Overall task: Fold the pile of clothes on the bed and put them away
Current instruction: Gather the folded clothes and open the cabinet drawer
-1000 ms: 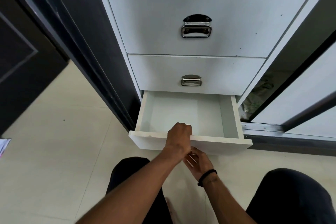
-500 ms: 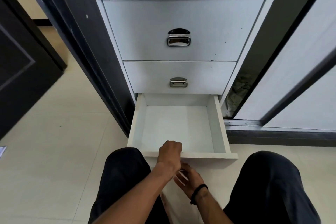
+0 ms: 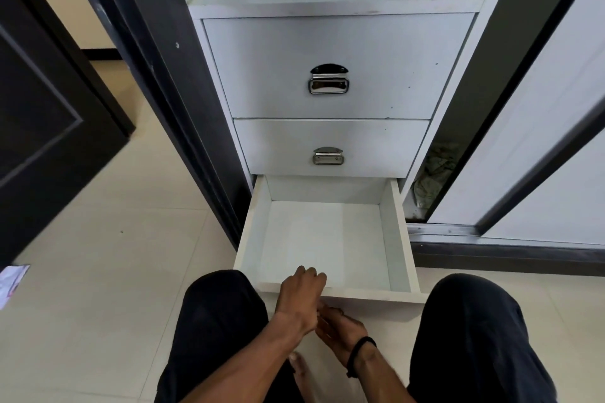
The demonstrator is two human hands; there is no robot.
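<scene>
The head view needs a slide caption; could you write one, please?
Left hand grips the open bottom drawer's front edge; upper drawers closed.

Soft, even daylight fills the scene, bright on the white drawer fronts (image 3: 327,69) and pale floor tiles (image 3: 98,271). The upper metal handle (image 3: 328,83) shows a small glare. Wide-angle distortion bends the wardrobe frame (image 3: 157,75) outward at the edges (most at the corners). Focus is sharp; the dark door (image 3: 42,124) loses detail.
</scene>
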